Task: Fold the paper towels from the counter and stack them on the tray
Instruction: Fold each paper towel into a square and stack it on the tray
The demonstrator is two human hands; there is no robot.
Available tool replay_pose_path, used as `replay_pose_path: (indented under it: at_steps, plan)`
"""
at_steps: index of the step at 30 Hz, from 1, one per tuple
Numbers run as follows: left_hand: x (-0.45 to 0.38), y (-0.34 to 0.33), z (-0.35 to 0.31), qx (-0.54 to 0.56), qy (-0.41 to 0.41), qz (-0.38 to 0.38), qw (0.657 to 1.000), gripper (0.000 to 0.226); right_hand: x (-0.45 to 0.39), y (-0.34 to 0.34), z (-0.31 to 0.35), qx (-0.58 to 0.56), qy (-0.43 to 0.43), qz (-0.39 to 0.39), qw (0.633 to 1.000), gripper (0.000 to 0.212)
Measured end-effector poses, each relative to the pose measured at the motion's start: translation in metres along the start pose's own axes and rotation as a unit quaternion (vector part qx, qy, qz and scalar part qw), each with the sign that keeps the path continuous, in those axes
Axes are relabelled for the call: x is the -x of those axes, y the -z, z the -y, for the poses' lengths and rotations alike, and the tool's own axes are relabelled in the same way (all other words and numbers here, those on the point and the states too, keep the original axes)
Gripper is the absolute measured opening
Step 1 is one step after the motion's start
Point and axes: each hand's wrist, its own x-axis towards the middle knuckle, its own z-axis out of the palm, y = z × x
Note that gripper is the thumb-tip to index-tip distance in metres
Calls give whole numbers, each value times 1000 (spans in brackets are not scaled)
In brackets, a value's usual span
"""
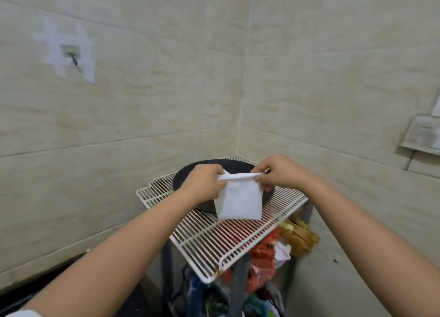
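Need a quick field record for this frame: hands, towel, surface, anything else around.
left hand: pinches the upper left edge of the paper towel
right hand: pinches the upper right edge
paper towel: white, folded, held up in the air, hanging down
wire rack: white, below the towel
dark round pan: on the rack, behind the hands
bags: red and brown, under the rack
walls: beige tile, corner
tray stack: none visible
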Motion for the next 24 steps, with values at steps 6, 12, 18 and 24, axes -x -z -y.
replay_pose_path:
  at_steps: [6, 12, 18, 24]
  plan:
    - [-93, -32, 30, -46, 60, -116, 990, 24, -123, -7, -47, 40, 109, -65, 991, 23]
    - [-153, -97, 74, -86, 134, -155, 975, 31, -236, -60, -116, 67, 217, -30, 973, 27]
    - [-152, -145, 73, -155, 200, -54, 966, 30, -263, -94, -169, 182, 298, 115, 930, 24]
    - [-141, -148, 63, -210, 206, -47, 955, 29, -257, -87, -169, 189, 358, 83, 910, 17]
